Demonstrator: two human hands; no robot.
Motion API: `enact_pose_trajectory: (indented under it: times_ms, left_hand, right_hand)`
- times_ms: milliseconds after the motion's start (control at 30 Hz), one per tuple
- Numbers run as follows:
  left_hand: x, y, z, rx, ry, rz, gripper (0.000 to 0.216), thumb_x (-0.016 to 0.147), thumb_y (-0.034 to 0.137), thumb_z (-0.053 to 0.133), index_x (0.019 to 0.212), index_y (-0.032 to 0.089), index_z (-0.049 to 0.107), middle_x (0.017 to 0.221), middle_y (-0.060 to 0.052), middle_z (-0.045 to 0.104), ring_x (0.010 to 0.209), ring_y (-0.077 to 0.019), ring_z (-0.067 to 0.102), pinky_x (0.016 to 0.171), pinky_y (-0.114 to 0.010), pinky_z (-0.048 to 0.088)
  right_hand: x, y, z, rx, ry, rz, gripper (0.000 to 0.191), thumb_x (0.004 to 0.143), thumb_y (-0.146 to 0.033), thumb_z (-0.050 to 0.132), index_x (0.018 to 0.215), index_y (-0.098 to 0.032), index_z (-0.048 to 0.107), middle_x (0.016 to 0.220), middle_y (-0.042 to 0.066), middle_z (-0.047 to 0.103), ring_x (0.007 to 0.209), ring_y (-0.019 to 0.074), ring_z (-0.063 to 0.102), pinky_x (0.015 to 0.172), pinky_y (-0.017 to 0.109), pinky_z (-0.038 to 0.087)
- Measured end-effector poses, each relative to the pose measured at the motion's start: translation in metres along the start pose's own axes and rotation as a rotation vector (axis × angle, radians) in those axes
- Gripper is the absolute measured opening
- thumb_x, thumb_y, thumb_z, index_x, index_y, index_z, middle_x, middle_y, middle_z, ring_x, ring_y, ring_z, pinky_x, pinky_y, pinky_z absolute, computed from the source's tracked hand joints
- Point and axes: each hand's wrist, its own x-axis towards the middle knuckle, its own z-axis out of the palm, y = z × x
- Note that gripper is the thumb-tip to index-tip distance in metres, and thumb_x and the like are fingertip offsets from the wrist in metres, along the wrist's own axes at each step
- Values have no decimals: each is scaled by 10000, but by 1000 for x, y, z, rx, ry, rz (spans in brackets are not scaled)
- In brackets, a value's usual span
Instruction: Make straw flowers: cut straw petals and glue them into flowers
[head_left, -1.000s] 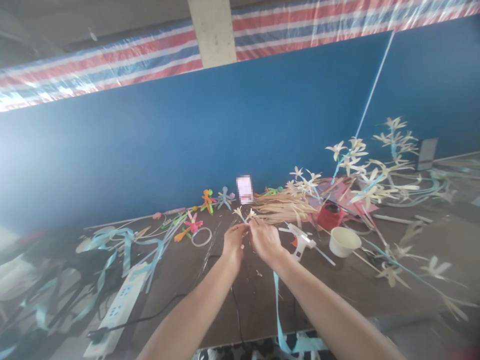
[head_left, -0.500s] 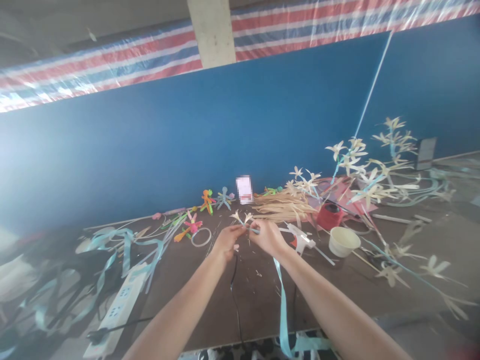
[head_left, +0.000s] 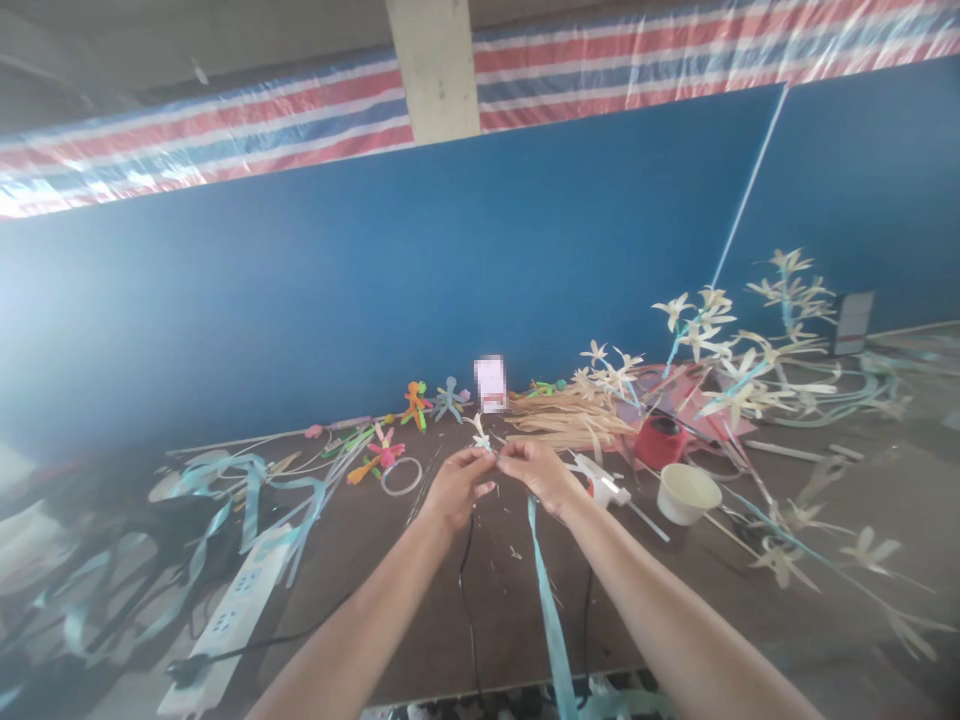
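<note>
Pinching one small pale flower (head_left: pixel 480 436), fingertips closed: left hand (head_left: pixel 456 488) and right hand (head_left: pixel 541 472), blue ribbon (head_left: pixel 548 600) below.

We see a small flower (head_left: pixel 480 436) made of pale, matt, straw-like strips, and a pale blue ribbon (head_left: pixel 546 600), smooth with a slight sheen. The table (head_left: pixel 506 620) looks like dark, matt board. The glue gun (head_left: pixel 600 482) and power strip (head_left: pixel 225 620) are white plastic.

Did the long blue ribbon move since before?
Yes. The blue ribbon now starts higher, right under the right hand, and its top sits farther left of the white glue gun than before. It hangs straighter too.
</note>
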Motion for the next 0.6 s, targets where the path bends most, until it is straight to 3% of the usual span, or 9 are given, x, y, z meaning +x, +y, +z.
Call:
enact_pose_trajectory:
  times_ms: [133,367,600]
  left_hand:
    - [1,1,1,8,-7,-15,223,534,288,699,666,158,577,673,-9,576,650,-116,554,569,-226,412]
    - [8,-7,5,21,139,80,244,525,313,690,676,145,599,655,-16,578,617,-102,548,567,-211,408]
    - [10,-13,9,-19,258,-13,221,491,278,687,645,159,584,637,-9,592,641,-124,567,528,-212,372]
  right_hand:
    - [-2,-8,1,-92,71,-130,87,642,-205,506,699,-149,542,610,-28,540,557,93,478,527,177,353]
    - [-10,-8,9,-602,249,-321,111,706,-158,458,790,-183,526,742,13,585,683,139,531,606,214,351]
    - [-18,-6,12,-965,221,-390,150,786,-128,397,824,-182,531,789,42,567,697,139,532,567,211,313]
